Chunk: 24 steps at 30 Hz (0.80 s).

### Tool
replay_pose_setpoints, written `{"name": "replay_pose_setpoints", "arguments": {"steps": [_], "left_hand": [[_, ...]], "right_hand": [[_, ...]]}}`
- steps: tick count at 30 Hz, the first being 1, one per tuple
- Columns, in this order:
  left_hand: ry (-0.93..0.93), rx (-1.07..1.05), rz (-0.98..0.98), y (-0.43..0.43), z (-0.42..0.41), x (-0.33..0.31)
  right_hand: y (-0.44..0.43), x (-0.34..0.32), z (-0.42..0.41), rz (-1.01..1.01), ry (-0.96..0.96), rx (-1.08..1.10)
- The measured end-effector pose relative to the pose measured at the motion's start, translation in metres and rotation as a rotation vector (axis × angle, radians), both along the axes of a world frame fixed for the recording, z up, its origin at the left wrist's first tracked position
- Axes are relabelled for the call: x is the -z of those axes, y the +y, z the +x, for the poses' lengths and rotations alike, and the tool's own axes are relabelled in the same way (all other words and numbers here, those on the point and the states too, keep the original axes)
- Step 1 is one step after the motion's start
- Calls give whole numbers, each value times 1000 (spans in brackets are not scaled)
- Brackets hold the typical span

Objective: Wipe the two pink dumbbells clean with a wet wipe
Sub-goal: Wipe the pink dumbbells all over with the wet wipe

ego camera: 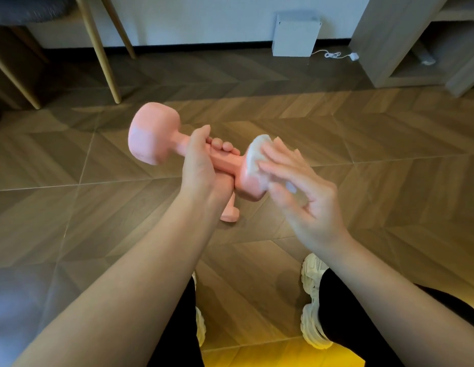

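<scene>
Floor bg: dumbbell in L hand

Herringbone wood floor. Pale wooden furniture legs at eleven o'clock; white box beside a coiled white cable at one; grey shelving at two.

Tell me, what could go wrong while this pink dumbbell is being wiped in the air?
Only the left hand grips the raised dumbbell by its handle; if it gets wet it might slip and drop onto the second dumbbell or floor below.
The right hand presses the wet wipe with flat fingers, so the wipe could slide off.
</scene>
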State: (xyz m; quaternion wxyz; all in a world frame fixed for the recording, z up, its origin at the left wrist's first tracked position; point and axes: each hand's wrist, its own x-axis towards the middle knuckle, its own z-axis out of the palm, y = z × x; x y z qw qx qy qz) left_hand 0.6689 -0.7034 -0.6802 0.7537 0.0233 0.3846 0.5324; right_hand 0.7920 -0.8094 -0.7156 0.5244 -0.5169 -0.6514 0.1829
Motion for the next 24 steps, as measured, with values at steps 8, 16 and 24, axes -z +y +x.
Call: {"name": "replay_pose_setpoints", "arguments": {"steps": [8, 16, 24], "left_hand": [[20, 8, 18, -9, -4, 12], [39, 27, -35, -10, -2, 19], [84, 38, -23, -12, 1, 20]], "right_hand": [[10, -13, -1, -330, 523, 152], [19, -1, 6, -994, 835, -344], [19, 2, -2, -939, 665, -214]]}}
